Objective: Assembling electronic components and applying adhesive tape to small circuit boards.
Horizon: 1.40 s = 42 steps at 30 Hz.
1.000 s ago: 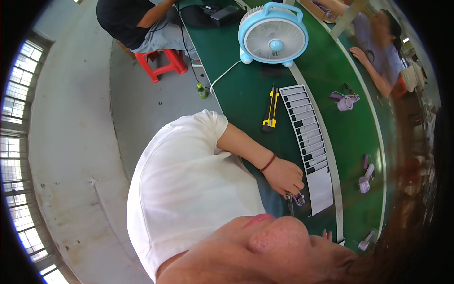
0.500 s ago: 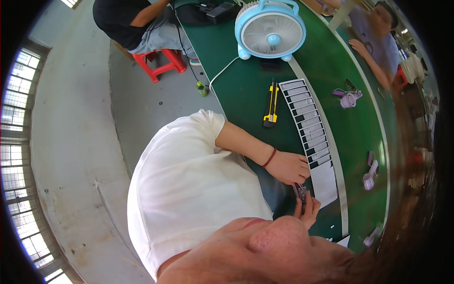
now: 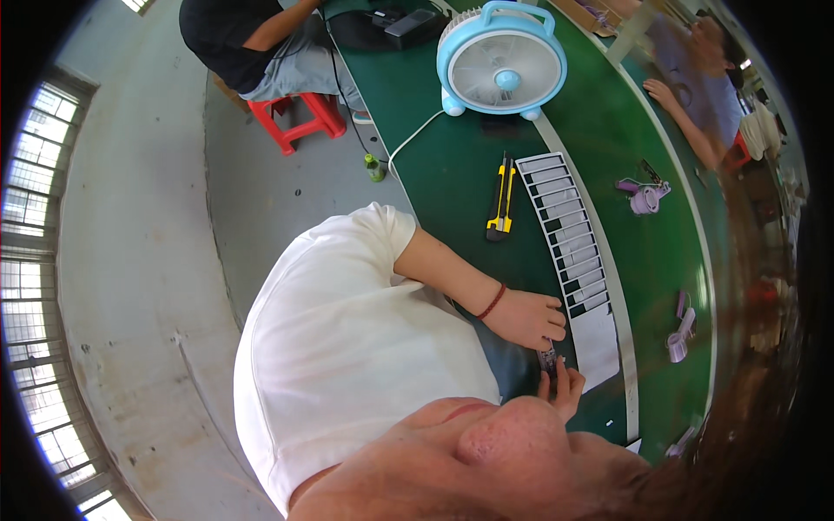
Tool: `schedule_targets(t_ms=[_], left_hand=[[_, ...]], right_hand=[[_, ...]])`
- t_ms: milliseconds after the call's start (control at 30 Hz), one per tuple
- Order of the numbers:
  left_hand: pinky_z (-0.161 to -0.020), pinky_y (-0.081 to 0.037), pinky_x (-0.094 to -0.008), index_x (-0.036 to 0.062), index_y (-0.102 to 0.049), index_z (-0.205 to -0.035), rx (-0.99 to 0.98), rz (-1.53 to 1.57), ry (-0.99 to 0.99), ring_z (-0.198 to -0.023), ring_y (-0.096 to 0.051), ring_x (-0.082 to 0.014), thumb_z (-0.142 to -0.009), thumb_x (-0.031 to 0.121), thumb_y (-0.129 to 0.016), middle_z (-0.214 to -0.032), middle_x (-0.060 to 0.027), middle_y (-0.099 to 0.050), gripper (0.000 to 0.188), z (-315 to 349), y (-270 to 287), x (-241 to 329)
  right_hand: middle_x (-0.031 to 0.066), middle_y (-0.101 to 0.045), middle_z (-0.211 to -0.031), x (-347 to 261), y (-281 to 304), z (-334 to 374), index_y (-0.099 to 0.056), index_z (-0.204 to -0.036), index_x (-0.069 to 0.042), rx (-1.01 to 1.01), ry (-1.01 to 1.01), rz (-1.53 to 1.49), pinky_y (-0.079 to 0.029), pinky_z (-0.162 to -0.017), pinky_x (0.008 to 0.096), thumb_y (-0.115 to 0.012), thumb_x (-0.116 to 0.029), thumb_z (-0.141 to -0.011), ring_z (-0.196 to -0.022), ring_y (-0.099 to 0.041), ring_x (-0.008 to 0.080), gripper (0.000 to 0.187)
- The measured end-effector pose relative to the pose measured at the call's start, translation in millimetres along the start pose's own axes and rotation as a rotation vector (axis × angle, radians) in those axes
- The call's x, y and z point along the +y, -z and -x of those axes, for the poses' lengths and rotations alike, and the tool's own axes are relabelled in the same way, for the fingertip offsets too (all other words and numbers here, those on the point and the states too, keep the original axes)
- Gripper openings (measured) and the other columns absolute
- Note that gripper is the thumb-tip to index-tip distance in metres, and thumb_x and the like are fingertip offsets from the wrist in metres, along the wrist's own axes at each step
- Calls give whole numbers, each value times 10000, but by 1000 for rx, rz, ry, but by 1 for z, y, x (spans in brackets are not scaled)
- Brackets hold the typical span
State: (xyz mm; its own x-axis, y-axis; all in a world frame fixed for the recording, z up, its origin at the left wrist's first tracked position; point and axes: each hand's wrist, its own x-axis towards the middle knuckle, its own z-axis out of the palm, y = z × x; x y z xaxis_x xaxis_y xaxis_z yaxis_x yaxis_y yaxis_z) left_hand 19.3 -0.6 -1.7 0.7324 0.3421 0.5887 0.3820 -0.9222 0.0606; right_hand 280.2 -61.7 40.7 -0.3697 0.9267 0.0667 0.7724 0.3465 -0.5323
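Observation:
My left hand (image 3: 527,319), with a dark red bracelet at the wrist, is closed with its fingertips on a small grey-purple casing with what looks like circuitry (image 3: 546,359). From the other side, the thumb and fingers of my right hand (image 3: 567,392) grip the same piece, low over the green table. Close beyond both hands lies a white sheet (image 3: 597,347). It adjoins a long white slotted tray (image 3: 569,227) whose compartments hold pale pieces. The casing's finer details are too small to make out.
A yellow-and-black utility knife (image 3: 501,198) lies beside the tray. Farther left stands a light-blue fan (image 3: 504,74) with a white cord. Purple devices with coiled leads (image 3: 645,200) rest across the table. One person sits on a red stool (image 3: 300,122); another sits opposite.
The view has shifted slightly. My left hand has drawn a little away from the tray toward my right hand, and both still hold the small casing.

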Motion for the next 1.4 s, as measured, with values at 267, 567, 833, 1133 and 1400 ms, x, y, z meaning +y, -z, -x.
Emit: schedule_targets(t_ms=[267,567,833,1133,1400], left_hand=[[-763,-489,-427,133,-702,-868,-180,12,63,-1059,-585,-250,-858,273,-689,-1075,-49,-610,140,-10,-3,5],[-906,-543,-434,68,-576,-1199,-99,467,320,-1065,-657,-336,-791,121,-800,-1202,-117,-619,469,-10,24,-17],[-929,-550,-411,67,-566,-1265,-85,477,271,-1086,-654,-326,-788,118,-829,-1256,-105,-607,547,-8,13,-16],[-874,-545,-440,123,-681,-921,128,320,-16,-1049,-635,-301,-842,233,-696,-984,-71,-652,137,-5,-8,-18],[-839,-535,-452,81,-661,-973,67,300,-21,-1030,-615,-324,-822,233,-770,-1042,-100,-636,240,1,-24,-16]], right_hand=[[154,-583,-1114,3,3,-3,-701,-1325,-39,-12,152,4,-516,-885,424,-743,-43,-928,-1006,-600,338,400],[121,-619,-1068,-13,17,-34,-742,-1234,-82,-83,121,-93,-539,-766,396,-784,-88,-874,-942,-639,307,363],[96,-610,-1062,-22,6,-28,-753,-1226,-90,-37,85,-73,-545,-720,377,-802,-86,-860,-942,-638,276,369],[162,-643,-1224,-15,-21,-13,-710,-1287,-47,143,123,15,-530,-959,420,-775,-111,-922,-1113,-644,353,376],[234,-498,-1547,-6,-58,24,-509,-1487,41,233,301,241,-462,-1130,534,-674,-185,-1017,-1402,-501,469,547]])
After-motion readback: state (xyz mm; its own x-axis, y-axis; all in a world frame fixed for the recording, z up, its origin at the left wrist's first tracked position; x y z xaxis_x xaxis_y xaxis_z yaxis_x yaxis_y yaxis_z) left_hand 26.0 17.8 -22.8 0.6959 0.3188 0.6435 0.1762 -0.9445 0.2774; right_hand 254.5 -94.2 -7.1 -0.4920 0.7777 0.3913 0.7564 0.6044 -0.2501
